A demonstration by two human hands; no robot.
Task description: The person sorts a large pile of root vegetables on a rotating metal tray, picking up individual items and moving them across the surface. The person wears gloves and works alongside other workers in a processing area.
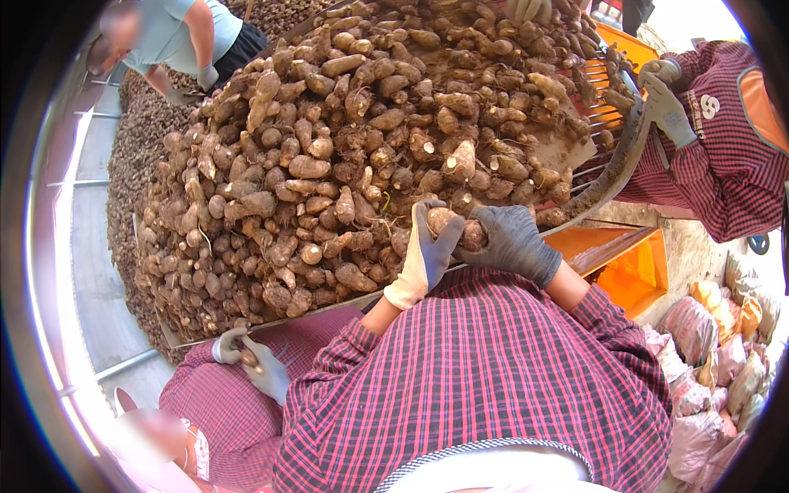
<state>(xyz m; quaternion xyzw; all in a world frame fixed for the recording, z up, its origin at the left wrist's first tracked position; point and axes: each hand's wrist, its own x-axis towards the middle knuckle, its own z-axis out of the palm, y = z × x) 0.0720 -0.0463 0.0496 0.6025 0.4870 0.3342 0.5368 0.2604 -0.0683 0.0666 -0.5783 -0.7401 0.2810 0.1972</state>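
Note:
My left hand (425,256), in a pale glove with a blue-grey palm, grips a brown taro corm (440,219). The dark grey glove of my right hand (516,243) closes around the other side, where brown taro skin (473,236) shows between the gloves. Whether this is one corm or two pressed together, I cannot tell. Both hands are at the near edge of a big heap of taro corms (308,166), just in front of my checked smock (474,370). Some corms have pale cut ends and fibrous roots.
A metal rim (622,166) and slatted grate (598,105) bound the heap at right. Orange crates (635,277) stand below. Filled sacks (703,370) lie lower right. Gloved co-workers stand at right (709,142), lower left (228,394) and upper left (191,37).

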